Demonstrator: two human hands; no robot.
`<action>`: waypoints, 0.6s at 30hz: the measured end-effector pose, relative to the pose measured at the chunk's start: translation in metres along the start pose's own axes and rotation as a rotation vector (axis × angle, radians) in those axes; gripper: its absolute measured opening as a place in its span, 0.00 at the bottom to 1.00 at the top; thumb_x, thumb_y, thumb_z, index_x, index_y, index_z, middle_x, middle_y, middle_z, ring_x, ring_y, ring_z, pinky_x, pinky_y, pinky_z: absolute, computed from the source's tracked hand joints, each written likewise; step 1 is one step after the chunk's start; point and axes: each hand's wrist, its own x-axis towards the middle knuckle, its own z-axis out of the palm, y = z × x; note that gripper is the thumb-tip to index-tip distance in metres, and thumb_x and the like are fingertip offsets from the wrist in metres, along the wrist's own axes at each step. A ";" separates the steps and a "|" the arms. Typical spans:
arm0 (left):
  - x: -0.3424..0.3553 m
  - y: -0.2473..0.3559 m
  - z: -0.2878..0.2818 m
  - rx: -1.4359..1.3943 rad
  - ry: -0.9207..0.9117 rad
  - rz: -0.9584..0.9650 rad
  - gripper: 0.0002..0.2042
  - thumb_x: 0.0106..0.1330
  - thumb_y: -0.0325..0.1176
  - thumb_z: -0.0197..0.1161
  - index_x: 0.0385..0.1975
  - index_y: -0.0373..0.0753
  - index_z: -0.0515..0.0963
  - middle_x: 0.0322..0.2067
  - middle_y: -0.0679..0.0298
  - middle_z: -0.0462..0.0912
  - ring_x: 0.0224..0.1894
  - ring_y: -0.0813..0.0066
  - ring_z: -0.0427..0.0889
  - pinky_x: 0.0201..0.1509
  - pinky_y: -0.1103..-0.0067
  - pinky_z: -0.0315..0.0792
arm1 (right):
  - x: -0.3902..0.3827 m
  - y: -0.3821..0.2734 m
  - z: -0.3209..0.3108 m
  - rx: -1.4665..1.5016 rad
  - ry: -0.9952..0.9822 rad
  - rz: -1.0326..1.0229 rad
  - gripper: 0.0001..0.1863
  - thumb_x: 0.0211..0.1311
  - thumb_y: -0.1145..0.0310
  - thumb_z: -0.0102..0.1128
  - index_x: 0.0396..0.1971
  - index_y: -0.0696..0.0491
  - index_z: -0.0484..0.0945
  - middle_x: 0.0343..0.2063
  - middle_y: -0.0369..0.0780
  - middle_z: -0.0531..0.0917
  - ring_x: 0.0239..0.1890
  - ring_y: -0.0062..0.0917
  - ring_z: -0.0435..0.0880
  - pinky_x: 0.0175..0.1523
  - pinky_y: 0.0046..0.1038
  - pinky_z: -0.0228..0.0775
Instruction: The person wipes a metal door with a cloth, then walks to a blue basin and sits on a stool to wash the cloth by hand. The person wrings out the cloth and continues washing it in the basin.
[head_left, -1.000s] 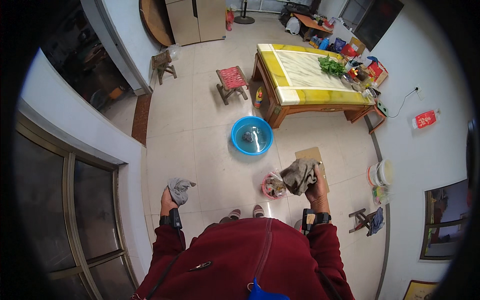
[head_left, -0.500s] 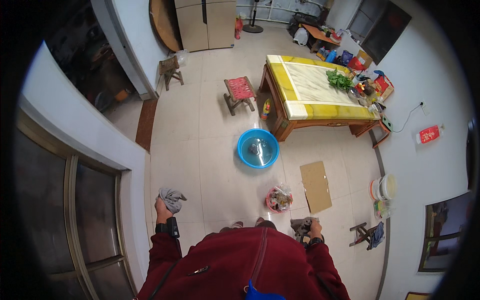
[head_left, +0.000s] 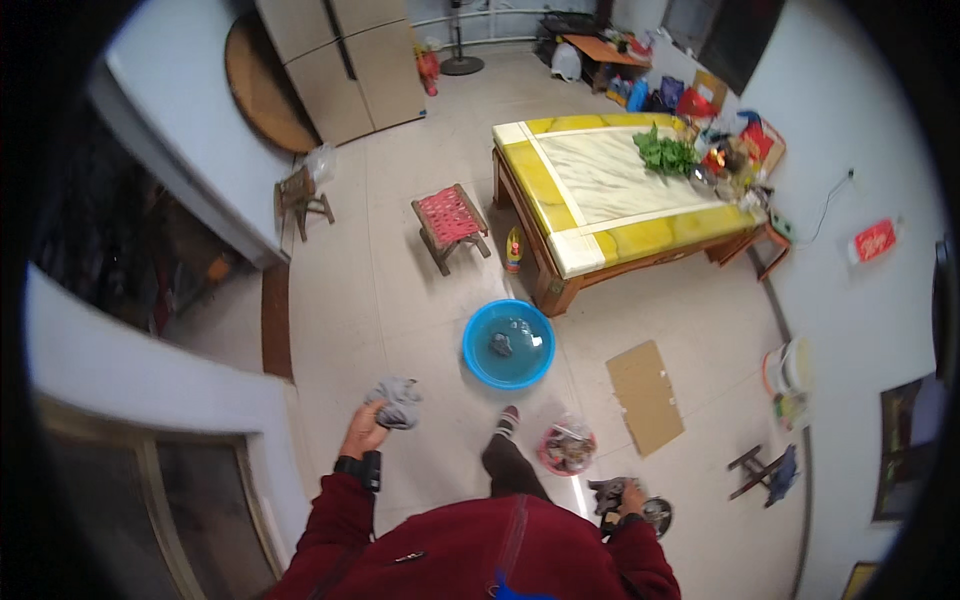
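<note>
My left hand [head_left: 366, 428] is closed round a bunched light-grey cloth [head_left: 396, 402], held out over the floor at the left. On the right, my right hand [head_left: 632, 498] grips a darker grey cloth [head_left: 608, 493], low beside my body. A round, shiny dark object [head_left: 657, 515] shows next to that hand; its kind is unclear. Ahead of me a blue basin [head_left: 467, 340] of water stands on the floor, with a dark wadded cloth [head_left: 500, 345] in it. Neither cloth in my hands touches the basin.
A pink bin [head_left: 568, 447] full of rubbish stands right of my foot. Beyond it lies flat cardboard [head_left: 646, 398]. A low stool with a red woven seat [head_left: 449, 213], a yellow bottle [head_left: 514, 250] and a yellow-edged table [head_left: 600, 170] are farther ahead. A small stool [head_left: 768, 474] stands right.
My foot has stepped forward towards the basin, and the view has shifted and tilted. My left hand has swung forward and inward with its cloth. Both hands keep their grip.
</note>
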 end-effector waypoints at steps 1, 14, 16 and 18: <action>0.019 0.002 0.017 0.087 -0.007 -0.050 0.19 0.69 0.26 0.56 0.59 0.31 0.69 0.56 0.54 0.77 0.54 0.59 0.80 0.62 0.64 0.73 | 0.002 -0.011 0.012 0.148 -0.079 0.086 0.24 0.61 0.58 0.60 0.53 0.58 0.75 0.45 0.49 0.82 0.46 0.41 0.83 0.48 0.47 0.75; 0.301 -0.052 0.231 0.369 -0.048 -0.281 0.16 0.68 0.26 0.58 0.55 0.32 0.72 0.48 0.57 0.81 0.46 0.64 0.84 0.49 0.69 0.80 | 0.040 -0.143 0.145 0.452 -0.181 -0.169 0.23 0.65 0.66 0.62 0.57 0.60 0.72 0.46 0.45 0.82 0.43 0.35 0.84 0.48 0.40 0.79; 0.332 -0.061 0.270 0.336 -0.107 -0.302 0.15 0.68 0.27 0.59 0.53 0.32 0.73 0.46 0.58 0.82 0.44 0.66 0.84 0.48 0.70 0.81 | 0.035 -0.144 0.141 0.463 -0.123 -0.137 0.22 0.65 0.66 0.62 0.56 0.60 0.72 0.46 0.45 0.82 0.44 0.35 0.84 0.48 0.39 0.79; 0.372 -0.068 0.313 0.348 -0.140 -0.277 0.18 0.67 0.33 0.62 0.54 0.33 0.71 0.47 0.57 0.81 0.46 0.62 0.83 0.48 0.66 0.80 | 0.030 -0.138 0.133 0.499 -0.064 -0.105 0.21 0.65 0.67 0.61 0.55 0.60 0.73 0.46 0.45 0.81 0.43 0.34 0.84 0.48 0.38 0.78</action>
